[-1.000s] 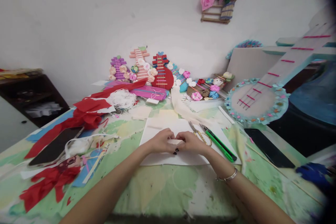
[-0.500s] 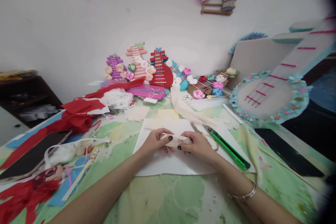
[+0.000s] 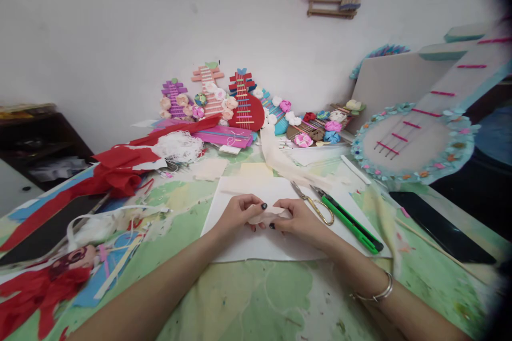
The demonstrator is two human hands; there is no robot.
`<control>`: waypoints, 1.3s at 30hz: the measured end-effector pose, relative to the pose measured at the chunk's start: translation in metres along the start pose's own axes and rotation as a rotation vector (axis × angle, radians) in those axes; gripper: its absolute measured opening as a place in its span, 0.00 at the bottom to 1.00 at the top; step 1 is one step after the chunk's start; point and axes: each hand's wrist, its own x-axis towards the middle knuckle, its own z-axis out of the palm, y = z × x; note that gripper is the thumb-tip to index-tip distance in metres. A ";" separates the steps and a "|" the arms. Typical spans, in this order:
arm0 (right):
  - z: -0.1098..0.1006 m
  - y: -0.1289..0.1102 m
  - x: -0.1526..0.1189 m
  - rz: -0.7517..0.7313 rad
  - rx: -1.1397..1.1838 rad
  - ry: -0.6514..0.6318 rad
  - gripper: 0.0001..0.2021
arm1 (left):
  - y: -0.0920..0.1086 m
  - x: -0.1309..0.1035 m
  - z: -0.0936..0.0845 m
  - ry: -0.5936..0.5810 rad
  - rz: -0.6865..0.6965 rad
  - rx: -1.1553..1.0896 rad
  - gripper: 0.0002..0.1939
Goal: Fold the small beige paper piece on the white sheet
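Between my hands is a small piece of pale crepe paper [image 3: 262,217], pinched at both ends above a white sheet [image 3: 240,248]. My left hand [image 3: 237,217] grips its left end with thumb and fingers. At the other end, the fingers of my right hand [image 3: 298,218] are closed on it, partly hiding it. Gold-handled scissors [image 3: 316,206] lie just right of my right hand, on the sheet. Beside them is a green utility knife [image 3: 352,224]. A long cream paper strip [image 3: 276,154] trails down behind the sheet.
Decorated miniature lutes [image 3: 246,109] lean along the wall. A larger lute [image 3: 404,149] stands at right, above a black phone [image 3: 442,226]. Red crepe paper [image 3: 124,168], tangled white string [image 3: 180,146] and a doll-like figure [image 3: 76,261] crowd the left side.
The pale paper between my fingers looks slightly more curled, and my fingers have shifted a little on it. The whole view has tilted slightly; the surrounding things stay put.
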 end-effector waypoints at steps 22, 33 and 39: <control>0.002 0.008 0.004 -0.027 0.451 -0.085 0.12 | -0.002 -0.003 0.002 0.079 0.161 0.103 0.15; 0.002 0.008 0.004 -0.047 0.424 -0.070 0.14 | 0.002 -0.003 0.003 0.193 0.169 0.196 0.08; 0.002 0.002 0.002 -0.044 0.449 -0.061 0.11 | 0.000 -0.002 0.000 0.195 0.148 0.144 0.18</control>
